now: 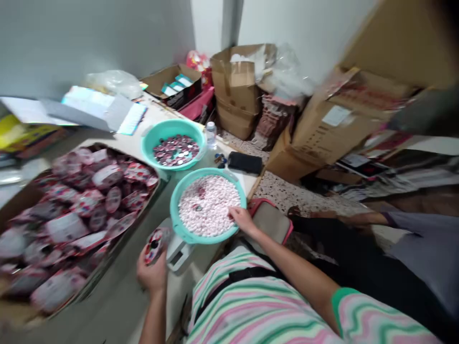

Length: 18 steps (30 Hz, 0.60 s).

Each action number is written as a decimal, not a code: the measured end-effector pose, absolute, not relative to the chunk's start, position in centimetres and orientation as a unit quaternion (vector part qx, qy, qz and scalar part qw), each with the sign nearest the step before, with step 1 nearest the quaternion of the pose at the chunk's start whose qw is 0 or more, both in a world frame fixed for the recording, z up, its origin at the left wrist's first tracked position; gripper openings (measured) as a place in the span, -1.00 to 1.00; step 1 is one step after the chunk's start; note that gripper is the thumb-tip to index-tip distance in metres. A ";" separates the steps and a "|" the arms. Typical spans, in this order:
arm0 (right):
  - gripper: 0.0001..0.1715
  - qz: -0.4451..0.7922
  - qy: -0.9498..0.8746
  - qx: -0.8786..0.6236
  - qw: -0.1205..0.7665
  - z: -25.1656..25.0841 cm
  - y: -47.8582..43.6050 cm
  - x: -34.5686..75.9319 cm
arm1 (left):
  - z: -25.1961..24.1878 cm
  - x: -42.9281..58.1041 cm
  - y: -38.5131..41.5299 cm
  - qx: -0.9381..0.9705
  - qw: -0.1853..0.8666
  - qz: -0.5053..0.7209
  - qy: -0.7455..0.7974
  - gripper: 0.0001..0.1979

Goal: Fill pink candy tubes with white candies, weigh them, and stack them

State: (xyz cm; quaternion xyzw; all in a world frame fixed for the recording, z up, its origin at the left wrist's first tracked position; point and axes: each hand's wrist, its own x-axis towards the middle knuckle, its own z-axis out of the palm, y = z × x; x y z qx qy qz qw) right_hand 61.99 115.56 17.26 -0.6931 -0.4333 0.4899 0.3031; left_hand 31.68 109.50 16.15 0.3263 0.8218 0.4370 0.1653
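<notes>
My left hand (pixel 153 270) is closed around a small red-and-white printed pack (pixel 155 246) with a dark spot on it, held up beside the scale. My right hand (pixel 241 219) reaches over the near right rim of a turquoise basin (pixel 174 210). Its fingers are bunched together at the white pellets (pixel 210 210) that fill the basin; whatever is between them is too small to make out. Two small reddish pieces (pixel 200 192) lie on the pellets. Partly under the basin, a white digital scale (pixel 178 253) shows its display.
A large carton (pixel 103 272) of similar packs stands left. Behind is a second turquoise basin (pixel 148 152) of small shiny discs, near a bottle (pixel 211 135) and black pouch (pixel 245 162). A padded stool (pixel 270 222) and cartons (pixel 332 126) stand right; another person (pixel 423 248) sits there.
</notes>
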 end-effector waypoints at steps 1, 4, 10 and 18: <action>-0.53 0.493 -0.434 -0.692 0.300 17.4 115.2 62.1 | 16.1 31.3 109.1 0.289 0.170 0.427 0.840 -0.35; -0.51 0.504 -0.441 -0.687 0.283 17.2 114.7 62.3 | 15.6 30.1 108.3 0.263 0.180 0.404 0.857 -0.42; -0.48 0.500 -0.486 -0.674 0.246 16.9 114.4 62.3 | 14.0 29.0 108.0 0.313 0.205 0.365 0.853 -0.54; -0.46 0.468 -0.533 -0.673 0.211 17.4 114.3 62.2 | 12.0 29.5 109.4 0.383 0.241 0.340 0.824 -0.61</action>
